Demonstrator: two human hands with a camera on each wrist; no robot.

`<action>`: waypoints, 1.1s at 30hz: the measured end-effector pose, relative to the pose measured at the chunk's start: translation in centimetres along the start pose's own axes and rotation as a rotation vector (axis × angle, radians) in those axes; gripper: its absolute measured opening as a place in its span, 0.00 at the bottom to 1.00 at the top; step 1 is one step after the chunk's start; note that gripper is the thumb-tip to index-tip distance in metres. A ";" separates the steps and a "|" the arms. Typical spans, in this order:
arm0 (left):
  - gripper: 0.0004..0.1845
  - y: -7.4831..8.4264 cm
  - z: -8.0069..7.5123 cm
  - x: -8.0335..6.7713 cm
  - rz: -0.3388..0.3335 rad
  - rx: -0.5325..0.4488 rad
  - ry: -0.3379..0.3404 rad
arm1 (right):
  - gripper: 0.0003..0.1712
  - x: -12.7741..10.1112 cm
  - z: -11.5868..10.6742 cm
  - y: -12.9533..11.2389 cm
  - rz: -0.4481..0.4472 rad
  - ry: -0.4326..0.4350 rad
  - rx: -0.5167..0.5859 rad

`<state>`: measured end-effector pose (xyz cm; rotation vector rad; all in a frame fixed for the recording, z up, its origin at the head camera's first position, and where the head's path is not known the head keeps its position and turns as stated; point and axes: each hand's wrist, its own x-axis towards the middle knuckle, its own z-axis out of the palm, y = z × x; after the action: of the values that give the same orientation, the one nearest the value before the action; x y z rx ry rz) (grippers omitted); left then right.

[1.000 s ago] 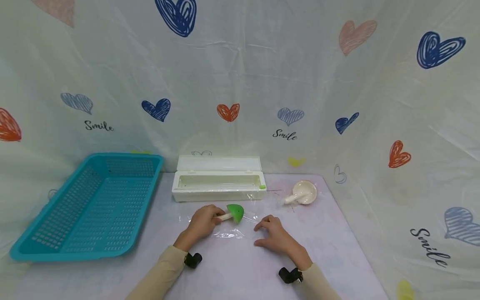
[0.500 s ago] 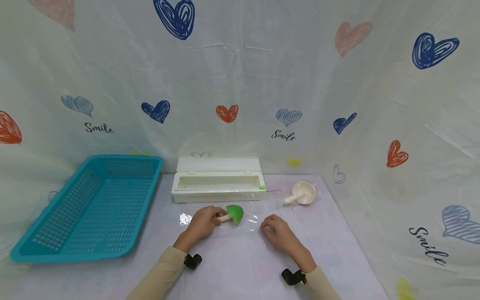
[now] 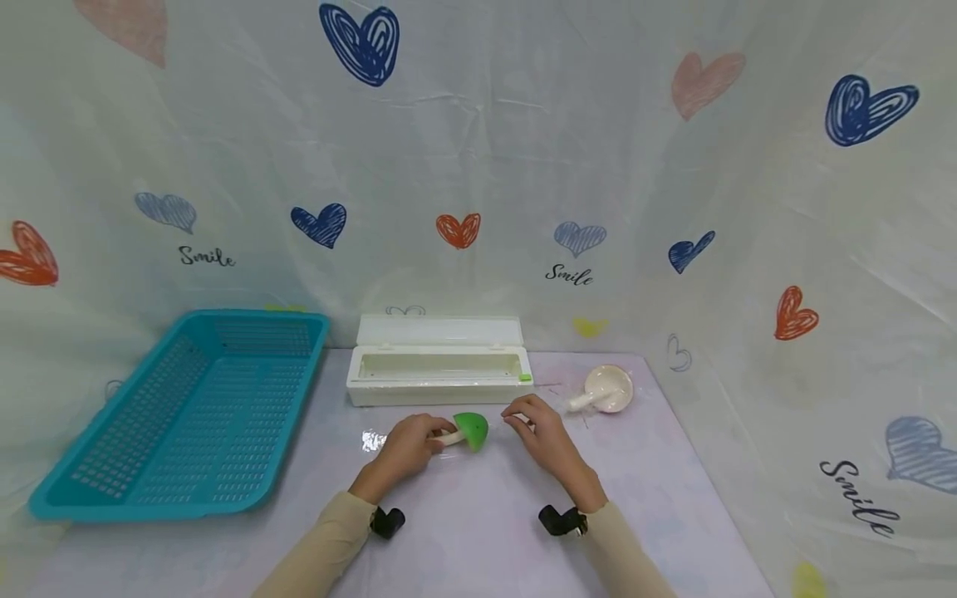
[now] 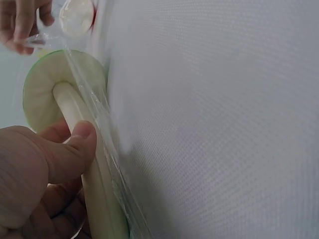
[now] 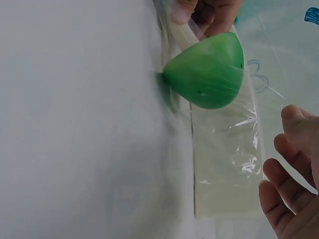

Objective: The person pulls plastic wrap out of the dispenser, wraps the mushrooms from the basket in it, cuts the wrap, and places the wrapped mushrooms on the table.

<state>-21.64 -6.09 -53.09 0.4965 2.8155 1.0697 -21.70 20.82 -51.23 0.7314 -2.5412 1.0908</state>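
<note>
My left hand [image 3: 407, 446] grips the pale stem of a toy mushroom with a green cap [image 3: 471, 430]. In the left wrist view the thumb lies along the stem [image 4: 72, 104], and the cap points away from the hand. Clear cling film [image 4: 85, 87] runs along the mushroom's side and stretches up to the other hand. My right hand [image 3: 543, 433] is raised to the right of the cap, pinching the film's edge between thumb and fingertips. The right wrist view shows the green cap [image 5: 209, 72] behind the film, the remaining fingers spread loosely.
Behind the hands stands a long white cling film box [image 3: 441, 394] with its lid raised. A small cream mushroom-shaped piece [image 3: 609, 386] lies to the right, with film around its stem. A blue perforated basket [image 3: 265, 490] sits at the left. Heart-printed curtain [image 3: 478, 149] backs the table.
My right hand has moved from the table right of the film, up and left toward the mushroom, lifting the film's edge. The left hand keeps its hold on the stem, almost still.
</note>
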 end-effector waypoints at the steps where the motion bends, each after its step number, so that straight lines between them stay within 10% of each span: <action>1: 0.13 0.0 0.1 0.0 0.003 0.008 -0.003 | 0.04 0.4 0.2 -0.1 -0.007 0.000 -0.003; 18: 0.14 0.1 0.7 0.1 0.050 0.071 -0.001 | 0.02 4.3 3.8 -1.6 -0.145 -0.033 -0.243; 33: 0.14 0.1 0.1 0.0 0.016 0.045 -0.004 | 0.03 3.9 5.1 -3.5 0.061 -0.033 -0.167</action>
<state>-21.57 -6.01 -53.12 0.5261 2.8431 1.0089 -23.29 13.68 -50.95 0.6374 -2.6582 0.8780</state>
